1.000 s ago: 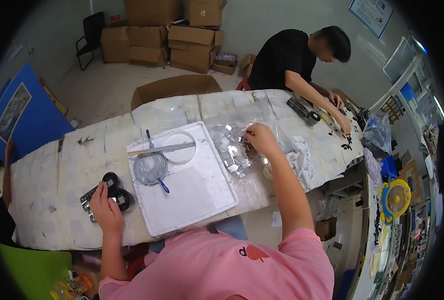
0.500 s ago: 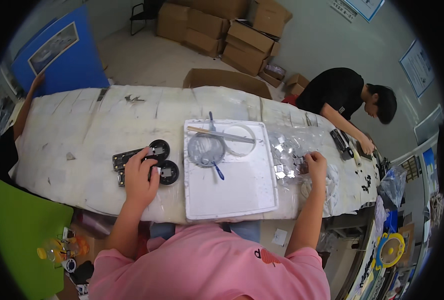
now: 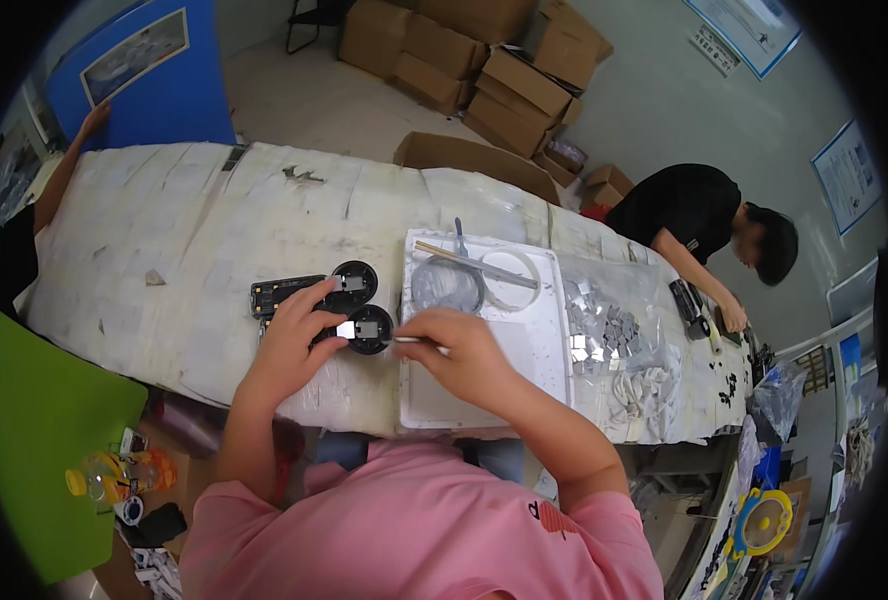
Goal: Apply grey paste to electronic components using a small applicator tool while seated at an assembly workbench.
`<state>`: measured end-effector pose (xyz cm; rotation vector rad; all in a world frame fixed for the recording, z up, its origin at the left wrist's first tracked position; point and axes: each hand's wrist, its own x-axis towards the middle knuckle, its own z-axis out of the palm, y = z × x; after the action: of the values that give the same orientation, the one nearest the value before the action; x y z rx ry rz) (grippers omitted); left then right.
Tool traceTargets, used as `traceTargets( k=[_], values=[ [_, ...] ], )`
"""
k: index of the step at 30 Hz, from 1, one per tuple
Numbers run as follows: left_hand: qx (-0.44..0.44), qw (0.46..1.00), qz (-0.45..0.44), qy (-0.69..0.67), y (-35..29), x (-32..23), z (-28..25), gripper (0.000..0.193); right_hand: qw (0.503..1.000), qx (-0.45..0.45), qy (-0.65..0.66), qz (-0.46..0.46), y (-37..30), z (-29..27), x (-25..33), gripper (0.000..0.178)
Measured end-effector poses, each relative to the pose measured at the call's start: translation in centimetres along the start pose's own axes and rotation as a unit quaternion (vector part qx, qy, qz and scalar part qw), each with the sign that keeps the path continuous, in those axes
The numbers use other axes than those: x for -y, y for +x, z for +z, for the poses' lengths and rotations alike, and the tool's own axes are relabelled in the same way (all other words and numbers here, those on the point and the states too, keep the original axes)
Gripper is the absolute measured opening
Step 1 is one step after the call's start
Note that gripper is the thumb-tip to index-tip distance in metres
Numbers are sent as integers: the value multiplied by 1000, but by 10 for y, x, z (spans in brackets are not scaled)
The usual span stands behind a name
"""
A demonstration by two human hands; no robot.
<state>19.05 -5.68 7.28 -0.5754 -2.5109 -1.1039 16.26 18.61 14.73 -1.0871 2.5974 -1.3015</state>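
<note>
Two black parts with round, cup-like ends lie side by side; the far round end (image 3: 355, 284) and the near round end (image 3: 371, 329) each have a grey piece inside. Over their long handles (image 3: 276, 296) rests my left hand (image 3: 299, 335), fingers bent and gripping the near part. By its thumb and fingertips shows a small shiny square plate (image 3: 345, 329); whether it is pinched or lies on the part I cannot tell. My right hand (image 3: 459, 352) pinches a thin pale stick (image 3: 406, 340), its tip close to the near round end.
A white foam tray (image 3: 555, 350) carries a grey round dish (image 3: 444, 287), a white ring (image 3: 530, 262) and thin sticks. Right of it, many shiny square plates (image 3: 604, 325) lie on clear plastic beside a crumpled white cloth (image 3: 642, 392). Another person (image 3: 689, 215) works at the far right.
My right hand has left the shiny plates and come left across the tray to the black parts, now with a thin stick in it. My left hand stays on the parts. The view has shifted slightly.
</note>
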Motion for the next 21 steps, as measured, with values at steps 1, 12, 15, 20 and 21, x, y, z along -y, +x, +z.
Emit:
traceTargets(
  k=[1,12,15,20,21],
  values=[
    [-2,1000,-1,-3,1,2,-1,25,999,6,-30,-21,10,11,-5,14],
    [-7,1000,-5,-17,-3,4,2,23,953,-52,-185,-234,29,44,-27,16],
    [-14,1000,0,-15,-3,4,3,24,938,-32,-228,-260,26,42,-23,19],
    [-27,1000,9,-9,-4,5,5,26,949,-30,-220,-223,14,47,-29,21],
    [-31,999,14,-3,-5,5,5,26,950,-28,-220,-222,14,44,-27,21]
  ],
)
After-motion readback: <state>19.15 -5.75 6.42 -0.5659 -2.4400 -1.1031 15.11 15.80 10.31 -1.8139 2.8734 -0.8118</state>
